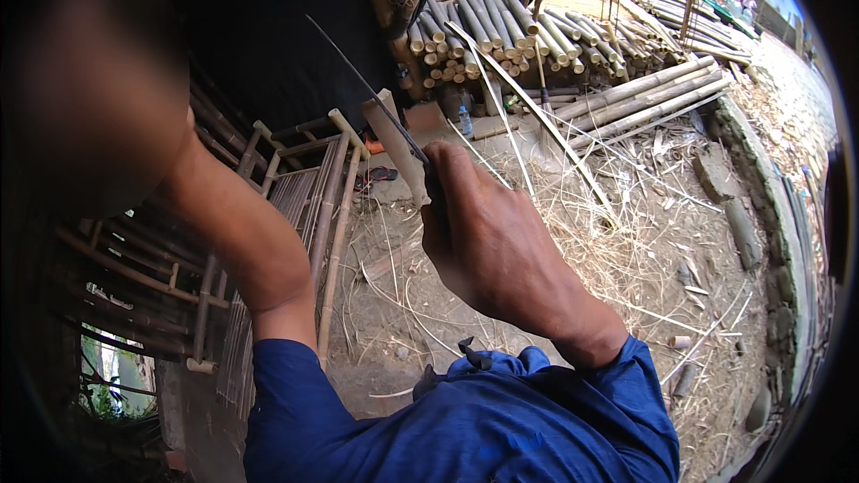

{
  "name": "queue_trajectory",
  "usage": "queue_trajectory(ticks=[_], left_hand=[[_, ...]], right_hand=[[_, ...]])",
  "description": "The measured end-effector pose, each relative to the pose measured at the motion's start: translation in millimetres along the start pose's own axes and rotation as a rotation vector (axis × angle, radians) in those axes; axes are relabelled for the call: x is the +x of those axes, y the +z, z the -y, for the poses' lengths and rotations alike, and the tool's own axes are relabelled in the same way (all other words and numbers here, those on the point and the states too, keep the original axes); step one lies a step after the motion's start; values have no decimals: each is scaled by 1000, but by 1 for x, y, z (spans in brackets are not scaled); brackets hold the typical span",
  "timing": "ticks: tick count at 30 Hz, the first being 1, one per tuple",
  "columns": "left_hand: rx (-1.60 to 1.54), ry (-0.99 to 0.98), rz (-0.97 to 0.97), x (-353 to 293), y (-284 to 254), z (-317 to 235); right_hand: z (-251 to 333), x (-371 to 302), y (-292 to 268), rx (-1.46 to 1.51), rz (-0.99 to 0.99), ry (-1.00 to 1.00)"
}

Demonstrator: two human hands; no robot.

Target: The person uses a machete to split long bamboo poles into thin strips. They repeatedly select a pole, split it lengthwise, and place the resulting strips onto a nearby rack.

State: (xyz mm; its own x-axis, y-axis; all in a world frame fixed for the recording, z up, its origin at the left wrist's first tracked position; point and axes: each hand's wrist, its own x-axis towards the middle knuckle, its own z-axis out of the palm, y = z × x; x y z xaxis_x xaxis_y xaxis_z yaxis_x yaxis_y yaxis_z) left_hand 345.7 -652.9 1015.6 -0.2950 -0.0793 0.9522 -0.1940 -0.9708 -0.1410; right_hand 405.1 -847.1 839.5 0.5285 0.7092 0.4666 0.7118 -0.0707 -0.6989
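My right hand [479, 237] is in the middle of the view, its fingers wrapped round the dark handle of a long, thin-bladed knife [358, 78]. The blade points up and to the left. Just behind it stands a pale, flat piece of bamboo or wood [394, 143]; whether my fingers touch this piece I cannot tell. My left arm [255, 233] bends upward on the left, and the left hand [98, 89] is a dark blur close to the camera, with its fingers indistinct.
A bamboo bench [335, 224] stands on the left. Cut bamboo poles [488, 22] are stacked at the back, with more poles [640, 98] to their right. Shavings and strips [617, 241] litter the ground. A water bottle [465, 121] and sandals [376, 176] are beyond my hand. A low concrete edge [761, 170] runs along the right.
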Motion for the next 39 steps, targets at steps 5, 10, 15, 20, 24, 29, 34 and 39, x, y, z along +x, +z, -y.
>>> queue_trajectory(ticks=[5,10,15,20,24,29,34,39], left_hand=[[488,532,600,-67,64,38],[224,283,766,-17,95,-25],[246,80,1138,-131,81,71],[48,-190,1044,-144,60,53],[-304,-461,628,-132,38,66],[-227,-280,715,-165,13,46],[-274,-452,576,-167,18,70],[-298,-389,502,-161,13,102]], right_hand=[[6,6,5,-69,54,61],[-15,5,3,-17,-63,12],[-15,0,24,-46,55,-12],[-39,8,47,10,-39,29],[-60,24,43,204,-3,14],[-75,62,38,71,-50,84],[-63,91,44,-246,-121,97],[-60,122,66,-78,-4,67]])
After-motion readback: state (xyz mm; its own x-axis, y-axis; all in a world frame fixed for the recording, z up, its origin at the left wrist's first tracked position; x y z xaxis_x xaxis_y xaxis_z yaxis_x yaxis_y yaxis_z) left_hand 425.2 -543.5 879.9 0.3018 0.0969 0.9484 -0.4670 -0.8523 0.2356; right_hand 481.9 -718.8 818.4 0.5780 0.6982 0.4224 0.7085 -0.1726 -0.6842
